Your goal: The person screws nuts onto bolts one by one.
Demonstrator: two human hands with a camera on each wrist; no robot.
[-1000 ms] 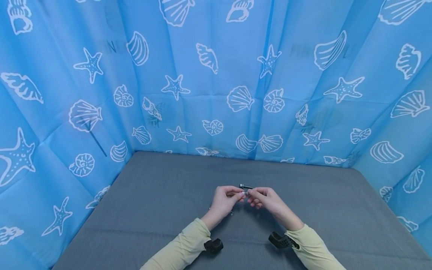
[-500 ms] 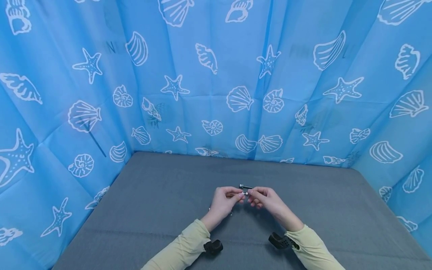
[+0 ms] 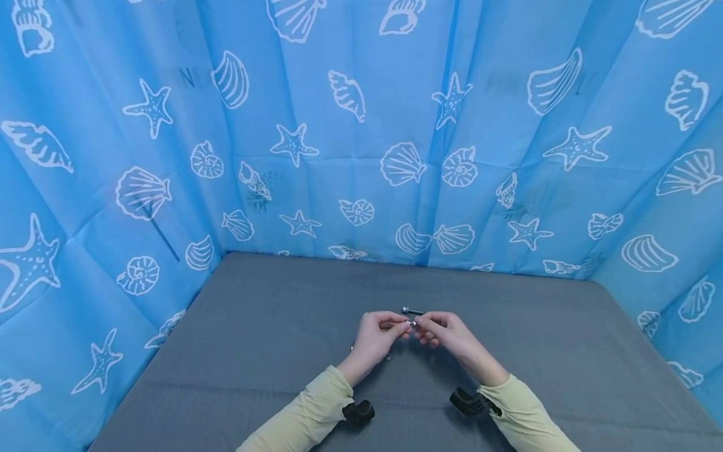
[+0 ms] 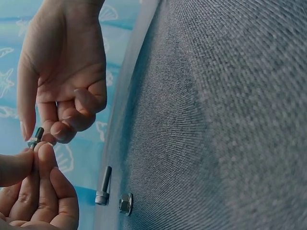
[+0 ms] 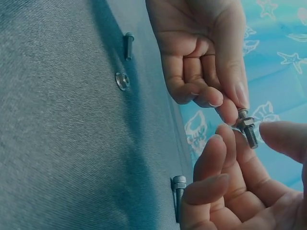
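In front of me, my left hand (image 3: 375,339) pinches a small metal bolt (image 5: 251,137) by its head end, between thumb and fingers. A hex nut (image 5: 247,122) sits on the bolt, and the threaded end sticks out beyond it, towards my right hand (image 3: 452,336). My right fingers are curled about the nut; in the right wrist view the index finger lies against it, with a narrow gap beside the thumb tip. Just behind the fingertips, a longer socket-head bolt (image 3: 412,311) lies on the grey table. The bolt's head is largely hidden by the left fingertips.
A flange nut (image 5: 123,80) and another bolt (image 5: 128,47) lie on the table near my left wrist. In the head view these small parts (image 3: 388,357) are partly hidden by that wrist. A blue shell-patterned curtain (image 3: 350,157) encloses the grey tabletop (image 3: 294,289).
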